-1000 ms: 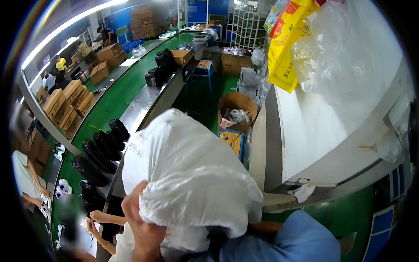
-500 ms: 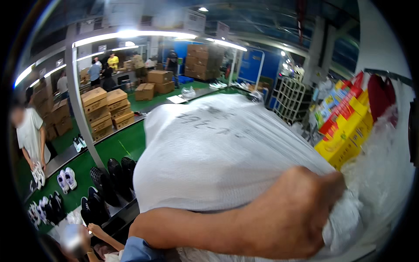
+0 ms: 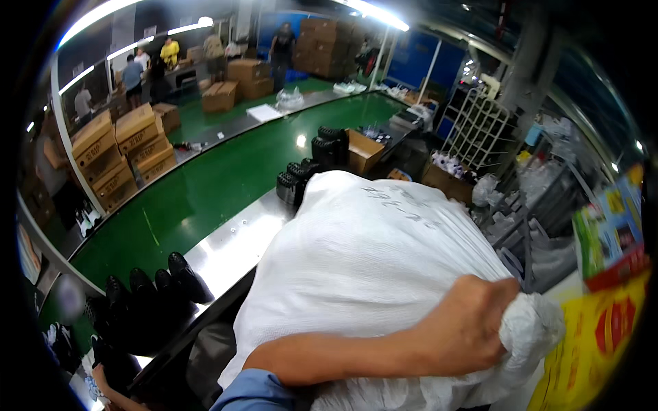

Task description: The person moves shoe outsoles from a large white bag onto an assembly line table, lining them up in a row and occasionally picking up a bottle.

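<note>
A big, bulging white woven sack (image 3: 356, 260) with dark handwriting on its top fills the middle of the view. My left hand (image 3: 473, 322) reaches across its near side in a blue sleeve, the fist closed round the sack's gathered neck. A crumpled white end (image 3: 531, 329) of the sack sticks out beyond the fist. My right hand does not show. To the right of the neck, a yellow printed bag (image 3: 596, 342) lies near the fist.
A green conveyor belt (image 3: 226, 178) runs beyond the sack, with black shoes (image 3: 181, 277) on its metal edge. Brown cartons (image 3: 133, 147) stand across it. A white wire rack (image 3: 480, 127) is at the back right. Another person's forearm (image 3: 113, 394) shows at lower left.
The view has swung, so the sack sits lower and more of the conveyor shows behind it. My left fist still grips the sack's neck, and the yellow bag appears nearer the lower right.
</note>
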Tool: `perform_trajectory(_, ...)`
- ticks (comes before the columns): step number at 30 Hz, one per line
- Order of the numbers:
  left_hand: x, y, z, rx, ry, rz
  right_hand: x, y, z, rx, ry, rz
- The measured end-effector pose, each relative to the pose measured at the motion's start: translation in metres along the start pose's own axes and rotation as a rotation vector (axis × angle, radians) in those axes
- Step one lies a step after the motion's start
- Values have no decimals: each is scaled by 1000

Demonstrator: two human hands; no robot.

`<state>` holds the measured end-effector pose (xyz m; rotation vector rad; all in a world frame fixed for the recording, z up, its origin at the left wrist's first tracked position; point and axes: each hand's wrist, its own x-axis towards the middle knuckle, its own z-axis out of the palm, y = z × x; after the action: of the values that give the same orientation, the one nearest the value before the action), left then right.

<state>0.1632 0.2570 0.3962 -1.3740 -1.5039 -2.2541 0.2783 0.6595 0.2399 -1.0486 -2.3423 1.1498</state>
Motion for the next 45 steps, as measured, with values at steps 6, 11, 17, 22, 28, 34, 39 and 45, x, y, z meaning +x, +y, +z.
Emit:
perform_trajectory(6,90,-117,-38,141,-24,12,128,-8,48,-19,-25,65)
perform_trajectory(11,121,-180,-84,246,92,-230,191,3,154,6,-165,125)
perform_trajectory(17,120,-238,-130,348,177,-387,201,-1,271,15,-347,142)
perform_trajectory(22,125,-289,-164,562,202,-319,139,16,341,-29,-519,218)
perform_trajectory(28,132,-339,-212,531,181,-682,6,62,386,-52,-713,449)
perform_trajectory(34,101,-372,-295,517,243,-971,-88,62,466,49,-632,716)
perform_trajectory(39,22,-463,-392,562,209,-1016,-79,51,509,346,-374,1096)
perform_trajectory(45,24,-475,-392,376,333,-1340,-64,63,527,416,-193,1217)
